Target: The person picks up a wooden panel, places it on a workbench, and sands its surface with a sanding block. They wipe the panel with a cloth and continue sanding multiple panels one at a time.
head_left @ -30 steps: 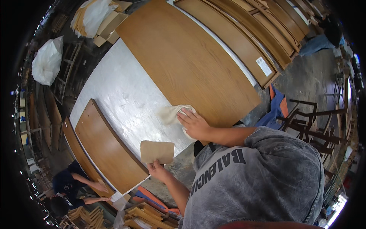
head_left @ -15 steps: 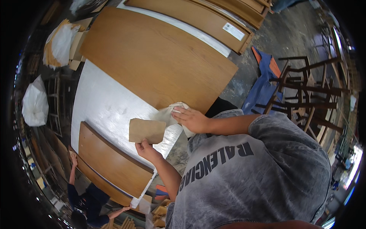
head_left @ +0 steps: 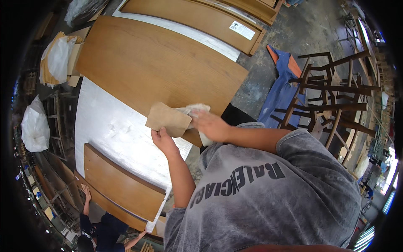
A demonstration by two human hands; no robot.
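In my left hand [head_left: 165, 142] is a stiff, light brown rectangular sheet [head_left: 163, 119], pinched at its lower edge between thumb and fingers. Its kind is not plain; it resembles sandpaper or card. My right hand [head_left: 211, 125], slightly smeared by motion, grips a whitish cloth [head_left: 205, 108] beside the sheet's right end. Part of the cloth is tucked behind the sheet, and another part hangs below the hand. Both hands are over the near corner of a large, flat wooden panel [head_left: 159, 63] with a brown finish.
A white-covered surface [head_left: 109, 122] lies under the panels. Another person [head_left: 103, 229] touches a smaller wooden panel [head_left: 121, 185] at lower left. More boards [head_left: 189, 19] lie at the far side. Dark wooden chair frames [head_left: 331, 92] and a blue-orange sheet [head_left: 279, 88] are at right.
My left hand has raised the brown sheet up and to the right, so it now overlaps the cloth. My right hand still has the cloth. The view has shifted slightly.
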